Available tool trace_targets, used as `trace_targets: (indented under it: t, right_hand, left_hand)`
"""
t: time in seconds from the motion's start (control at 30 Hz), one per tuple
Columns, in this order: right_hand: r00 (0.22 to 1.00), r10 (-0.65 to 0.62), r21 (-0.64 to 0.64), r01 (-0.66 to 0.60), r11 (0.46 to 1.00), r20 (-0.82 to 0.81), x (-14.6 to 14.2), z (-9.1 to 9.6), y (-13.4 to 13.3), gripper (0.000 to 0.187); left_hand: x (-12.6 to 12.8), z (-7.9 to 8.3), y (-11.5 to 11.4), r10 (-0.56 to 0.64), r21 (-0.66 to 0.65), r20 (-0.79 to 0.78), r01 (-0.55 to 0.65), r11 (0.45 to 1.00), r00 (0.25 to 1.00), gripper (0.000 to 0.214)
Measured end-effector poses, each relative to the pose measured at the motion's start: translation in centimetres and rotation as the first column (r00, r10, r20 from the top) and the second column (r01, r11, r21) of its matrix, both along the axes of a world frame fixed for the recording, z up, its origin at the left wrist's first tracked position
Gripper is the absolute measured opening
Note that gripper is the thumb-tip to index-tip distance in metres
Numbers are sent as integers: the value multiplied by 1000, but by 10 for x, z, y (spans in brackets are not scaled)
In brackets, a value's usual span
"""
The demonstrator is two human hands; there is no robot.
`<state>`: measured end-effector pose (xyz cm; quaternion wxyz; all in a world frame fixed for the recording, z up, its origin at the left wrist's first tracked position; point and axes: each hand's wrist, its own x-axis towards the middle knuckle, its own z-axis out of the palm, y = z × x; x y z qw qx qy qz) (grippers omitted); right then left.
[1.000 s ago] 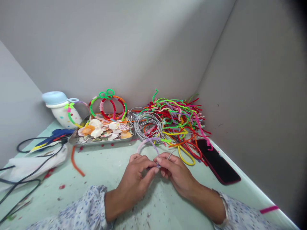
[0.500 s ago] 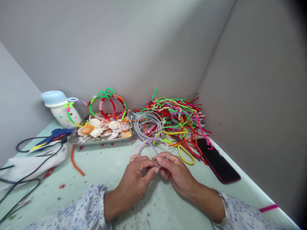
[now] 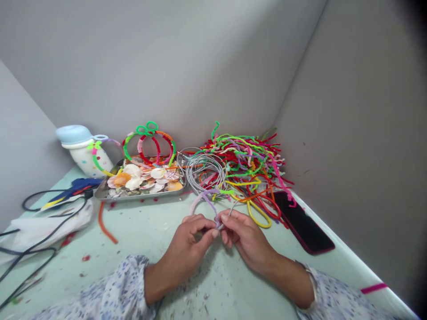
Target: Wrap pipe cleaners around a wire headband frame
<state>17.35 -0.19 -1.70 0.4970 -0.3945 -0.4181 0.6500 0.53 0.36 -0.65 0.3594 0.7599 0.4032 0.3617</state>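
My left hand (image 3: 190, 242) and my right hand (image 3: 245, 235) meet over the pale green table (image 3: 140, 249), fingertips pinched together. Between them they hold a thin metal headband (image 3: 203, 199) partly wound with a lilac pipe cleaner; its arc rises from my fingers toward the back. A bare silver end of the band sticks up beside my right thumb. Just behind it lie a bundle of plain silver headbands (image 3: 203, 171) and a big heap of coloured pipe cleaners (image 3: 247, 164).
A metal tray of seashells (image 3: 143, 180) sits at the back left, with finished wrapped headbands (image 3: 150, 142) and a blue-lidded jar (image 3: 83, 149) behind. A dark phone (image 3: 302, 222) lies right. A blue glue gun (image 3: 76, 186), black cables, white plastic and an orange pipe cleaner (image 3: 105, 224) lie left.
Both hands have shifted slightly up and away, staying pinched on the band. The silver end by my right thumb now points more upright.
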Motion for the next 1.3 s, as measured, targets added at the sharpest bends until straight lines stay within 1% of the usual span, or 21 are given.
trace_targets:
  t: [0.1, 0.17, 0.3, 0.53, 0.67, 0.8, 0.87, 1.1, 1.3]
  right_hand:
    - [1000, -2, -1, 2, 1000, -6, 0, -1, 1, 28]
    - [1000, -7, 1, 7, 1000, -7, 0, -1, 1, 28]
    - [1000, -16, 5, 16, 1000, 8, -1, 1, 1, 29]
    - [1000, -8, 1, 8, 1000, 25, -1, 1, 0, 34]
    - [1000, -11, 11, 11, 1000, 23, -1, -2, 0, 34]
    - [1000, -16, -13, 16, 1000, 12, -1, -4, 0, 35]
    - [1000, -11, -33, 11, 999, -6, -1, -4, -1, 36]
    - [995, -5, -95, -5, 995, -98, -3, -2, -1, 33]
    - [990, 24, -78, -35, 996, -137, -1, -7, 1, 32]
  left_hand:
    - [0, 0, -1, -19, -32, 31, 20, 999, 999, 16]
    - [0, 0, -2, 1, -44, 43, 1, 999, 999, 14]
    - [-1, -1, -3, 29, -33, 56, -27, 999, 998, 14]
    - [-1, 3, -1, 3, -28, 42, -2, 1000, 999, 16]
    - [0, 5, -1, 8, -49, 80, -4, 999, 997, 15]
    - [0, 6, -2, 20, -100, 132, -7, 995, 991, 13]
    - [0, 5, -3, 18, -104, 137, -4, 995, 990, 13]
    - [-2, 2, -2, -9, -29, 108, 12, 1000, 994, 15]
    - [-2, 2, -2, -28, 70, 45, 25, 997, 999, 13]
